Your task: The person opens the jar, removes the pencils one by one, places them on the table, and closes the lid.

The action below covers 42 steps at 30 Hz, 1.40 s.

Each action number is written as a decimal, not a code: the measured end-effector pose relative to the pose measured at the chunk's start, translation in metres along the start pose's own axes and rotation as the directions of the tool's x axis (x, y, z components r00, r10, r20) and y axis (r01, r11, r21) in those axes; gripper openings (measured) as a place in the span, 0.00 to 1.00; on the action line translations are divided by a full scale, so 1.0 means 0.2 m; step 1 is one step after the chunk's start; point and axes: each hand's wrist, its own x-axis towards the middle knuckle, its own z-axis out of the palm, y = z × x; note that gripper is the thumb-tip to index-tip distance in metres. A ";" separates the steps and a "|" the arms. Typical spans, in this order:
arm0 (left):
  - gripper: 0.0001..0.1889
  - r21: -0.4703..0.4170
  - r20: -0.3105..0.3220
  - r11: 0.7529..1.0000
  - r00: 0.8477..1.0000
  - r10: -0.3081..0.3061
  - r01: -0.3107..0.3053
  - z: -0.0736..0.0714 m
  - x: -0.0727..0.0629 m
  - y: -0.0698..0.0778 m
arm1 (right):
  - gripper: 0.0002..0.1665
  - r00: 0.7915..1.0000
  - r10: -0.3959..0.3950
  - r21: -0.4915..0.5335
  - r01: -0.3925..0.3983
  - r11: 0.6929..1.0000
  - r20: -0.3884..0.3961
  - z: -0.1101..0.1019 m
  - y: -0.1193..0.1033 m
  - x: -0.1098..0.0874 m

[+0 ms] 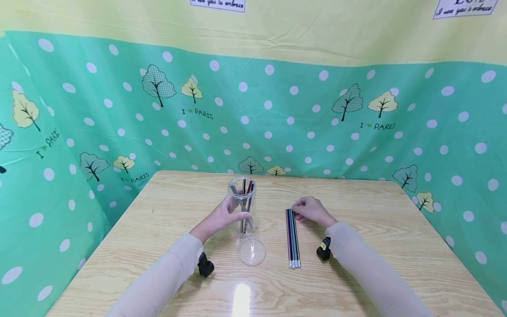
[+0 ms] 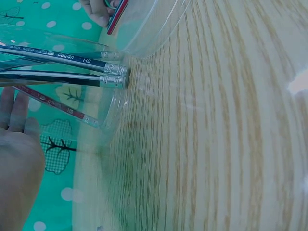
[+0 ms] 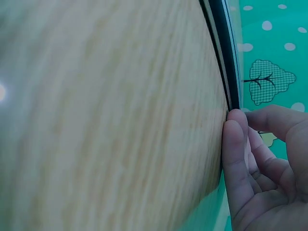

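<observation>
Near edge: 2 wrist cams, one black unit under each forearm, L [image 1: 205,266] and R [image 1: 324,249], both just above the wooden table [image 1: 356,281]. Next, 1 clear round lid [image 1: 251,251] lying flat on the table, just in front of the jar. Right of it, a row of pencils [image 1: 293,238] lying side by side, touching, approx. 4 by the metal ends nearest the viewer; exact count unclear. Right hand [image 1: 312,209] sits at the row's far end, fingers curled, fingertips [image 3: 234,126] pressed to the pencil tips; pinching vs. merely touching: cannot tell. Left hand [image 1: 223,216] wraps the side of 1 clear jar [image 1: 242,203], which stands upright on the table, left of the pencil row and apart from it. Jar holds approx. 4 pencils [image 2: 67,67], leaning, eraser ends down per L wrist view. Far: green dotted cloth backdrop [image 1: 277,110] w/ tree prints, yellow band above, 2 signs at the top edge.
</observation>
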 end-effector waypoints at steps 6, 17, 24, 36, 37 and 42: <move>0.49 0.009 0.000 1.000 1.000 -0.002 0.002 0.00 0.00 0.00 | 0.11 1.000 0.000 -0.003 0.000 1.000 -0.003 0.01 0.00 0.00; 0.47 0.004 -0.001 1.000 1.000 0.004 -0.004 0.00 0.00 0.00 | 0.14 1.000 0.015 0.010 -0.016 1.000 0.002 0.00 0.00 0.00; 0.48 0.003 0.000 1.000 1.000 0.001 -0.001 0.00 0.00 0.00 | 0.13 1.000 0.010 0.018 -0.010 1.000 0.006 0.00 0.00 0.01; 0.49 0.001 0.002 1.000 1.000 0.002 -0.002 -0.01 0.00 -0.01 | 0.14 1.000 0.024 0.019 -0.024 1.000 -0.002 -0.02 -0.05 -0.01; 0.49 0.000 0.002 1.000 1.000 0.004 -0.004 -0.01 0.00 -0.01 | 0.14 1.000 0.014 0.009 -0.014 1.000 -0.001 -0.02 -0.06 -0.01; 0.49 0.000 0.004 1.000 1.000 0.020 -0.020 0.00 0.00 -0.01 | 0.15 0.997 -0.072 -0.073 0.071 0.995 -0.002 -0.05 -0.14 -0.05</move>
